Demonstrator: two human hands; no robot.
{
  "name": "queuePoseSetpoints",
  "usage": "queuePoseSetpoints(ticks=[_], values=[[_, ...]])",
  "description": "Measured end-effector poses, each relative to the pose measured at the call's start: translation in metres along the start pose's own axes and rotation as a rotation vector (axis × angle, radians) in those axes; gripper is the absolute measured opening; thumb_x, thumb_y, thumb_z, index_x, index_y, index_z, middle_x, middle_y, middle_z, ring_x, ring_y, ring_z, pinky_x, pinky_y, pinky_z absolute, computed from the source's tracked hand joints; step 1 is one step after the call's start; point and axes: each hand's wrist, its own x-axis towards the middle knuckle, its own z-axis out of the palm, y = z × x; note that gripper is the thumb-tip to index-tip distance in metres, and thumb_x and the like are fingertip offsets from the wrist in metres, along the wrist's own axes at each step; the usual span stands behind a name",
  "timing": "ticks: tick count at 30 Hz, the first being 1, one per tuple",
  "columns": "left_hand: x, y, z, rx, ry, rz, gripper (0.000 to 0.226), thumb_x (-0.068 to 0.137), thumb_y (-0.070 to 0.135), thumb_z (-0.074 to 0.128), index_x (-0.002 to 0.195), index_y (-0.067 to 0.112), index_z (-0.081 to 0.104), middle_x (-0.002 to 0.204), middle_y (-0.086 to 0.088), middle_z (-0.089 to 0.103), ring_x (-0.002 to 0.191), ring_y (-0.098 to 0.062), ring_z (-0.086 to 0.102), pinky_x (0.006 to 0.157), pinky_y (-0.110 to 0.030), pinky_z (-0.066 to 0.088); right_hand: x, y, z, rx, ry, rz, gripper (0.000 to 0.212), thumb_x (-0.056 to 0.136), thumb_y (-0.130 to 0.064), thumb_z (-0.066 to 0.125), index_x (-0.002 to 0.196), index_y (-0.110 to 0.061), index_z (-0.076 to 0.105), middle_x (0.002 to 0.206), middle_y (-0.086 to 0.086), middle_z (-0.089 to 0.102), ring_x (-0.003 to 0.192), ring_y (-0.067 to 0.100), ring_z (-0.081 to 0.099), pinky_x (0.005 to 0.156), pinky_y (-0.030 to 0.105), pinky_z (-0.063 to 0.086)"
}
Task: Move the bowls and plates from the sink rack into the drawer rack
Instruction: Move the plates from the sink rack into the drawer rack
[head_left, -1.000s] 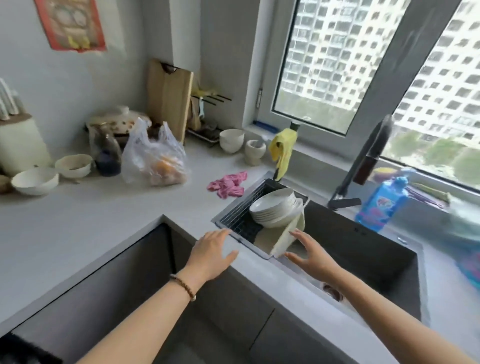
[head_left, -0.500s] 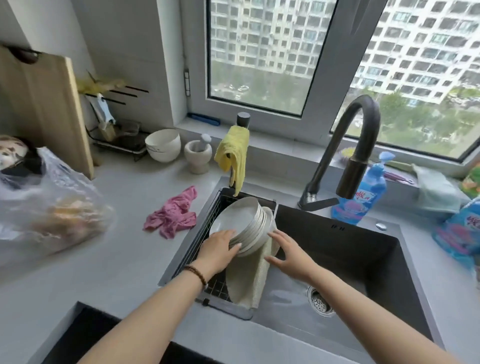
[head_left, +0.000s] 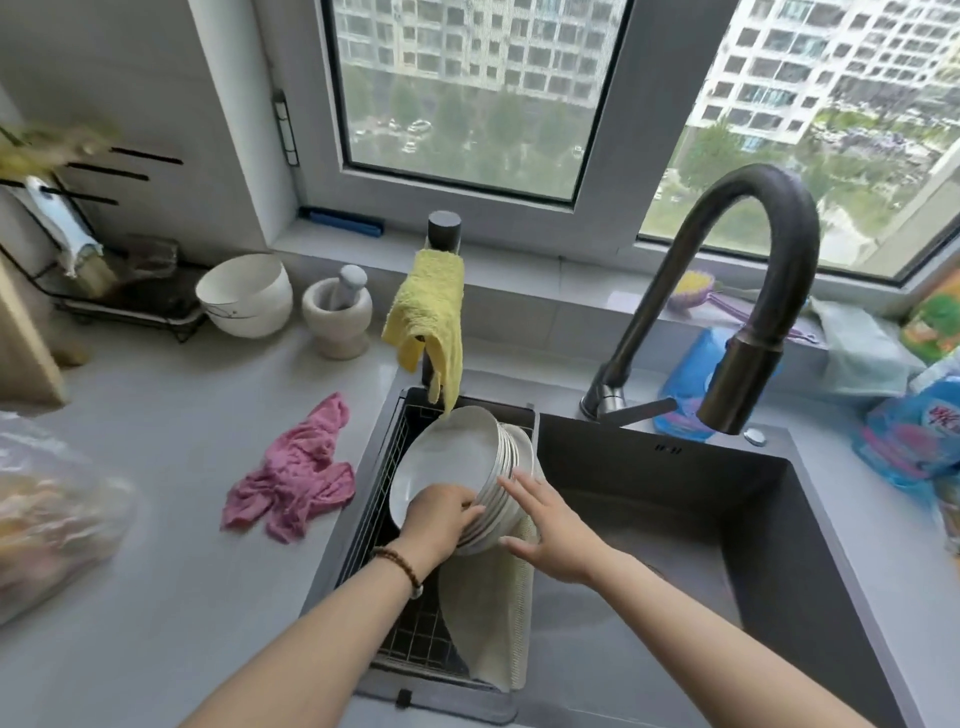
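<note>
1. Plates (head_left: 447, 462): plain white, no pattern.
2. Sink rack (head_left: 385, 467): dark wire grid.
3. Sink (head_left: 675, 519): matte dark grey. Faucet (head_left: 753, 208) at 1 o'clock of the plates: same dark tone.
4. Cloth (head_left: 431, 312) at 12 o'clock: yellow.
5. Rag (head_left: 296, 478) at 9 o'clock: plain pink.
6. Mat (head_left: 493, 613) at 6 o'clock: pale cream.
7. Counter (head_left: 182, 415): light grey.
8. Bowls (head_left: 244, 296) at 10 o'clock: white, thin dark mark on the side.
9. Mortar (head_left: 337, 322): off-white. Pestle (head_left: 349, 283): grey.
10. Bottle (head_left: 685, 374) at 2 o'clock: blue, pink label.
11. Bead bracelet (head_left: 397, 564): brown.
</note>
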Motion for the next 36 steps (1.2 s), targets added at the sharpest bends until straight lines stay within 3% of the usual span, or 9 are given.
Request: queuePoseSetpoints(ticks=[4,7,11,18,23,27,32,36], values=[[-0.003,-0.002,0.005,-0.005,0.006,-0.01,0.039,0.092,0.029,0.054,0.055,0.017,0.047,0.059,-0.005,0.053,0.064,-0.023,0.05,0.061,-0.032,0.036,0.001,-0.001,0.007,0.057,-0.032,0.032,0.085,0.091,-0.046,0.056,0.153,-0.032,0.0,0.161,-0.01,-0.007,0.149,0.02,-0.012,0.121,0.037,0.003],[-0.007,-0.003,0.004,-0.018,-0.013,0.001,0.031,0.092,0.03,0.055,0.069,0.01,0.063,0.068,-0.008,0.062,0.066,-0.021,0.054,0.065,-0.033,0.043,0.0,-0.001,0.007,0.074,-0.043,0.041,0.087,0.091,-0.045,0.057,0.153,-0.031,-0.003,0.161,-0.01,-0.009,0.148,0.021,-0.014,0.12,0.038,0.002],[-0.01,-0.003,0.001,-0.045,0.026,0.007,0.032,0.092,0.03,0.054,0.063,0.018,0.057,0.057,0.004,0.053,0.063,-0.016,0.05,0.061,-0.029,0.037,0.002,-0.006,0.008,0.088,-0.042,0.055,0.089,0.091,-0.046,0.057,0.153,-0.029,-0.005,0.161,-0.009,-0.011,0.148,0.023,-0.016,0.12,0.04,0.001],[-0.011,0.014,-0.008,-0.027,0.149,0.0,0.035,0.096,0.03,0.046,0.067,0.013,0.056,0.07,-0.01,0.061,0.063,-0.016,0.045,0.059,-0.028,0.03,0.003,-0.011,0.006,0.123,-0.057,0.09,0.089,0.092,-0.046,0.056,0.152,-0.031,-0.007,0.16,-0.01,-0.014,0.147,0.023,-0.018,0.121,0.045,0.002],[-0.008,0.022,-0.017,-0.167,0.248,-0.031,0.037,0.097,0.025,0.045,0.062,0.013,0.049,0.057,0.001,0.045,0.055,-0.014,0.04,0.052,-0.028,0.028,0.004,-0.012,0.005,0.127,-0.063,0.107,0.089,0.092,-0.046,0.056,0.152,-0.032,-0.008,0.16,-0.011,-0.014,0.147,0.022,-0.018,0.12,0.044,0.001],[-0.01,0.028,-0.027,-0.253,0.306,-0.017,0.038,0.096,0.023,0.046,0.063,0.008,0.054,0.057,-0.002,0.048,0.054,-0.013,0.04,0.051,-0.027,0.029,0.006,-0.012,0.006,0.123,-0.043,0.116,0.088,0.091,-0.047,0.055,0.153,-0.031,-0.006,0.161,-0.009,-0.011,0.148,0.023,-0.016,0.12,0.043,-0.001],[-0.025,0.032,-0.037,-0.322,0.353,0.0,0.046,0.096,0.022,0.047,0.051,0.021,0.04,0.05,0.006,0.038,0.048,-0.007,0.034,0.047,-0.022,0.023,0.006,-0.018,0.0,0.101,-0.01,0.119,0.091,0.088,-0.057,0.053,0.154,-0.027,-0.002,0.162,-0.004,-0.007,0.149,0.023,-0.011,0.12,0.04,-0.001],[-0.047,0.033,-0.042,-0.381,0.386,-0.005,0.038,0.096,0.025,0.049,0.065,0.005,0.059,0.055,-0.003,0.048,0.051,-0.01,0.039,0.046,-0.016,0.026,-0.003,-0.037,-0.015,0.191,0.074,0.03,0.096,0.084,-0.06,0.057,0.154,-0.022,0.003,0.163,-0.001,0.001,0.15,0.019,-0.003,0.122,0.042,0.003]])
